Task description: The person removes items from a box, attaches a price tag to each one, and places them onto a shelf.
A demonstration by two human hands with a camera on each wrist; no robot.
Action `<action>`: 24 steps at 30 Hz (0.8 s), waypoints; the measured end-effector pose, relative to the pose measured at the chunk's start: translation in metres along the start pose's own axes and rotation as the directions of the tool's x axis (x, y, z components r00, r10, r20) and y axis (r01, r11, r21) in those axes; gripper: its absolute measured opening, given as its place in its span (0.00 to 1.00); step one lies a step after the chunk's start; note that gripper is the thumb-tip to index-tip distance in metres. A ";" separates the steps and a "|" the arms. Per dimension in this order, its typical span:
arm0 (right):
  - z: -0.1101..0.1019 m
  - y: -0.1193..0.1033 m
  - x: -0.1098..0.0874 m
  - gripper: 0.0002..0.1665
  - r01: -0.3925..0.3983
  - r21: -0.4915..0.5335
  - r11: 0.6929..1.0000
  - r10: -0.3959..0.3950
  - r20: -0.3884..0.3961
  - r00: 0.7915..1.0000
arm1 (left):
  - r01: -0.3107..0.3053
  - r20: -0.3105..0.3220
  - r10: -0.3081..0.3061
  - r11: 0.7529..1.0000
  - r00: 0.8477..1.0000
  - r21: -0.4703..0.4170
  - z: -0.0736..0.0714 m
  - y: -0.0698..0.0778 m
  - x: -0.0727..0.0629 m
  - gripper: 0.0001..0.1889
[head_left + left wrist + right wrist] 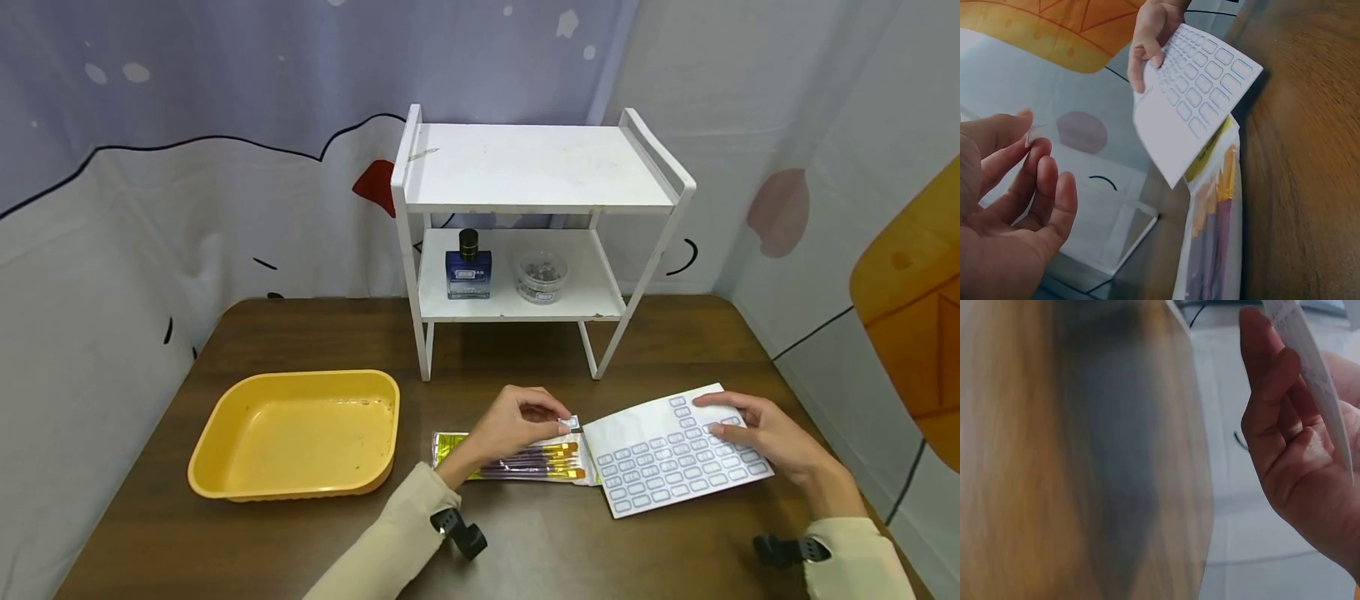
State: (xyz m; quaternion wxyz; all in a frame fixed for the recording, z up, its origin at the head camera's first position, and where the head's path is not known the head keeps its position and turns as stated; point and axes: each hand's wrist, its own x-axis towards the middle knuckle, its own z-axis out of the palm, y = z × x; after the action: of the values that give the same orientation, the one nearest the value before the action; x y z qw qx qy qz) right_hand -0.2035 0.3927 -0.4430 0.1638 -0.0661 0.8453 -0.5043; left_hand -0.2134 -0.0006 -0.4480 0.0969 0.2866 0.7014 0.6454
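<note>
Between thumb and index finger my left hand [517, 425] pinches a small label sticker [572, 422] with a blue border. My right hand [772, 437] grips a white sheet of label stickers [667, 458] by its right edge, the fingers on both faces of it in the right wrist view. Rows of blue-bordered labels cover much of the sheet, while a blank strip shows where labels are gone. A clear packet of paintbrushes [536, 462], with purple handles and golden ferrules, lies on the table under the left hand and partly behind the sheet.
A yellow plastic basin [296, 385] stands on the left of the wooden table [525, 542]. Behind is a white two-tier shelf [540, 167]. Its lower tier holds a blue perfume bottle [468, 271] and a round clear tub [542, 279] of small pieces, both bearing labels.
</note>
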 end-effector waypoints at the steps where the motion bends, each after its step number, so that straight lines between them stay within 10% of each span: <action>1: -0.002 0.004 -0.001 0.27 -0.014 -0.005 1.000 0.014 -0.006 1.000 | 0.012 -0.004 -0.012 1.000 1.000 0.014 0.000 -0.001 -0.001 0.07; 24: -0.033 0.056 -0.020 0.35 -0.164 -0.191 0.968 0.148 -0.095 0.984 | 0.147 -0.050 -0.141 0.980 0.989 0.132 -0.009 -0.019 -0.009 0.04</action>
State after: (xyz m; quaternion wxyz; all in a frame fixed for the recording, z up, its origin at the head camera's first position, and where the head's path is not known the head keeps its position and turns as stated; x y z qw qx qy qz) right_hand -0.1935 0.4528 -0.4736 0.1617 0.0051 0.8996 -0.4056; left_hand -0.2164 -0.0130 -0.4666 0.1094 0.2279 0.7642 0.5933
